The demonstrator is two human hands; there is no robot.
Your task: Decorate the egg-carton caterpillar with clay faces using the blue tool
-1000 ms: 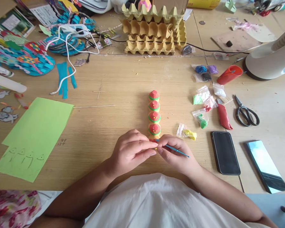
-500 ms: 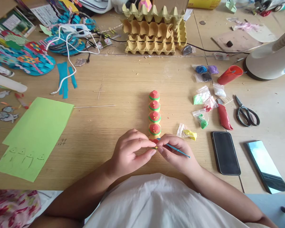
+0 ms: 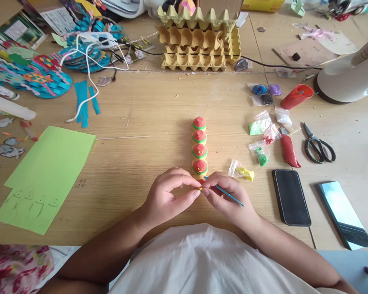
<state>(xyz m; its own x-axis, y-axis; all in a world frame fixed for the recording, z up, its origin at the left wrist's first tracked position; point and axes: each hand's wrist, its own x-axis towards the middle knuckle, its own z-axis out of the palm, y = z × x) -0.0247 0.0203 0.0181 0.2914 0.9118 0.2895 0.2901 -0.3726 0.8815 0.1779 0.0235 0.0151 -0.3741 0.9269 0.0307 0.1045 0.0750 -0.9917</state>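
A row of egg-carton cups (image 3: 199, 152) topped with red clay and ringed in green runs away from me; some have small yellow face details. At its near end, my left hand (image 3: 168, 196) pinches a tiny piece of yellow clay (image 3: 200, 188) between thumb and forefinger. My right hand (image 3: 230, 196) meets it, thumb and forefinger closed at the same piece. A thin blue clay modelling tool (image 3: 233, 197) is held in the right hand, its handle slanting down to the right. The nearest red cup is mostly hidden behind the fingers.
To the right lie a bag of yellow clay (image 3: 246, 173), other clay bags, a red-handled cutter (image 3: 290, 150), scissors (image 3: 319, 145) and two phones (image 3: 292, 197). Green paper (image 3: 53, 163) with sketches lies left. Stacked egg cartons (image 3: 193, 57) stand at the back.
Both hands stay nearly in place, fingertips shifting slightly. The blue tool's handle has tilted down a little and moved slightly left.
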